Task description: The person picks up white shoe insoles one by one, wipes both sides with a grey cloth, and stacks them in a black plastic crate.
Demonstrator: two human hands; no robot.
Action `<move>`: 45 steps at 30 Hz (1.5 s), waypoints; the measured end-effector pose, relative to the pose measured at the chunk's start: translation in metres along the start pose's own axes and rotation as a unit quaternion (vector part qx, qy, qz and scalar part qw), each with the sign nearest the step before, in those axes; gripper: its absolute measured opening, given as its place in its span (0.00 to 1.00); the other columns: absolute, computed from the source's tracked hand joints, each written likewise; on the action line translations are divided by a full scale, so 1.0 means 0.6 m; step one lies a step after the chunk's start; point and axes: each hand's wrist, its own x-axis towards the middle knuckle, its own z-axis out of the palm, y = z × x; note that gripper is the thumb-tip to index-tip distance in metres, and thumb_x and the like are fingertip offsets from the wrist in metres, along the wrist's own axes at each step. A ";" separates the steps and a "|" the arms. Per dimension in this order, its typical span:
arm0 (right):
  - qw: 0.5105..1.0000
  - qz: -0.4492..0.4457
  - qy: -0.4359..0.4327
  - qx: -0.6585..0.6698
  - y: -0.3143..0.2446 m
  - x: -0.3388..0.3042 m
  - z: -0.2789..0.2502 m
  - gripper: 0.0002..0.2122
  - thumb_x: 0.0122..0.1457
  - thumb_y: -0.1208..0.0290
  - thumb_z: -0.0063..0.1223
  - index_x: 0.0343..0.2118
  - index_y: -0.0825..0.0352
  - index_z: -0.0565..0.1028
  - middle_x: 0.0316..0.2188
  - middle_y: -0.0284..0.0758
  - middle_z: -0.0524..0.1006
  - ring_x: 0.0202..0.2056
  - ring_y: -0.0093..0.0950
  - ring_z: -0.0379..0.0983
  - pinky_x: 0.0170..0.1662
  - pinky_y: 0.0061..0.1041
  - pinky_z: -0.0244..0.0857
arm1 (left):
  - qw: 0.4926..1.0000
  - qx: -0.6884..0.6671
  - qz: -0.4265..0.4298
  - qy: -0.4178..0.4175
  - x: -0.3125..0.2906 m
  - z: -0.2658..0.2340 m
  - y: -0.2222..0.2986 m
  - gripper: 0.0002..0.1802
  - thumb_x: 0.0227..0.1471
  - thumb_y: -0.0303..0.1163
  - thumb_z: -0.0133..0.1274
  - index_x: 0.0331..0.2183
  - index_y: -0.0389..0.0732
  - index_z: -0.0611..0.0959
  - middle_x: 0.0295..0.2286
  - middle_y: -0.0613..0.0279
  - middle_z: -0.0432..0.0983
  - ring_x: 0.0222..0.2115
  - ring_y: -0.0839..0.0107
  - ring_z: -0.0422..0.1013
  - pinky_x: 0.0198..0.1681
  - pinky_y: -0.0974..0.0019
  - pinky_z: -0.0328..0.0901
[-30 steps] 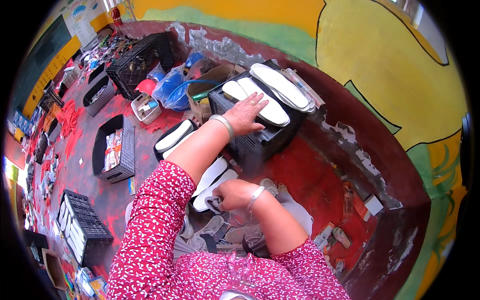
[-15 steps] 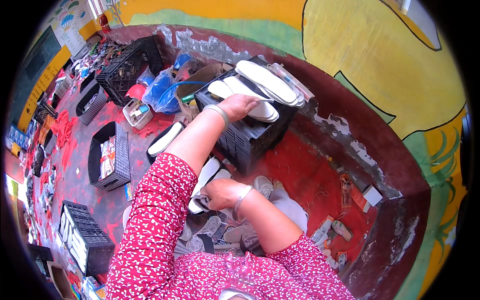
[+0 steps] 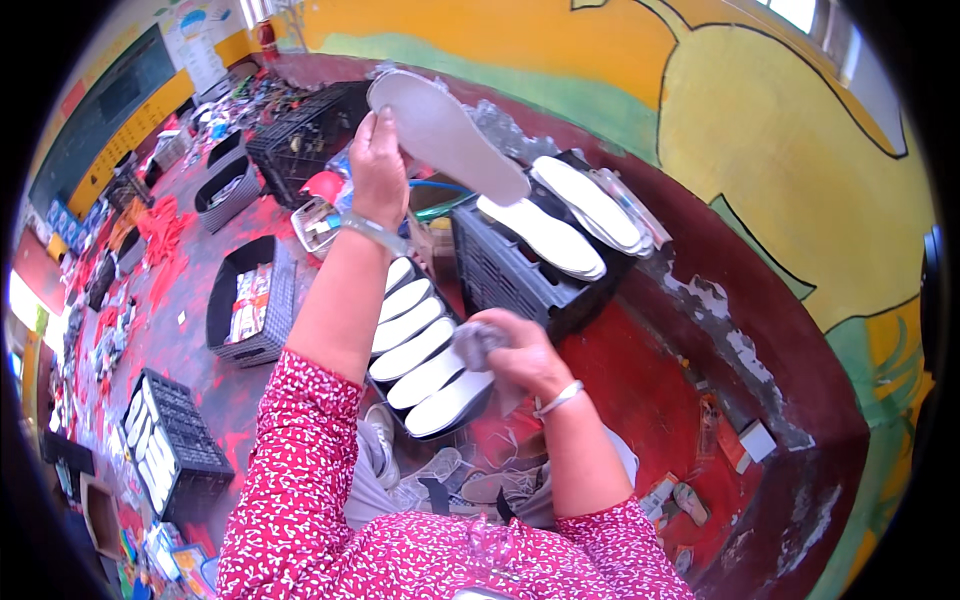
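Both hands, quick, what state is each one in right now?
Left hand: closed, holding up a pale insole by one end.
Right hand: closed around a crumpled grey cloth.

hands (image 3: 379,172): two | lifted insole (image 3: 447,140): one | lined-up insoles (image 3: 425,378): six (those showing) | grey cloth (image 3: 477,345): one

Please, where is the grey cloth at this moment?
Near the middle of the head view, the grey cloth is bunched in the right hand, beside the row of white insoles and, in the picture, below the black crate.
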 end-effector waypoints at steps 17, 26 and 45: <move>0.986 0.162 -0.022 0.032 0.050 0.039 0.079 0.14 0.57 0.65 0.54 0.41 0.71 0.75 0.31 0.29 0.75 0.31 0.17 0.70 0.36 0.18 0.65 | 0.965 0.064 -0.255 -0.012 -0.318 -0.217 -0.017 0.18 0.61 0.39 0.39 0.41 0.34 0.74 0.33 0.62 0.74 0.32 0.77 0.71 0.37 0.72 0.66; 0.983 0.158 0.021 0.094 0.061 0.060 0.089 0.11 0.56 0.68 0.55 0.33 0.74 0.76 0.22 0.31 0.76 0.22 0.17 0.69 0.25 0.17 0.63 | 0.939 -0.008 -0.337 -0.063 -0.326 -0.180 -0.008 0.17 0.57 0.37 0.48 0.44 0.35 0.72 0.33 0.64 0.74 0.31 0.79 0.70 0.34 0.75 0.67; 0.918 0.027 0.030 0.395 0.058 0.068 0.032 0.17 0.61 0.69 0.43 0.50 0.72 0.64 0.43 0.38 0.72 0.43 0.28 0.71 0.46 0.27 0.67 | 0.924 -0.074 -0.374 -0.036 -0.334 -0.184 -0.030 0.17 0.54 0.28 0.51 0.46 0.36 0.72 0.37 0.62 0.75 0.35 0.74 0.73 0.39 0.68 0.69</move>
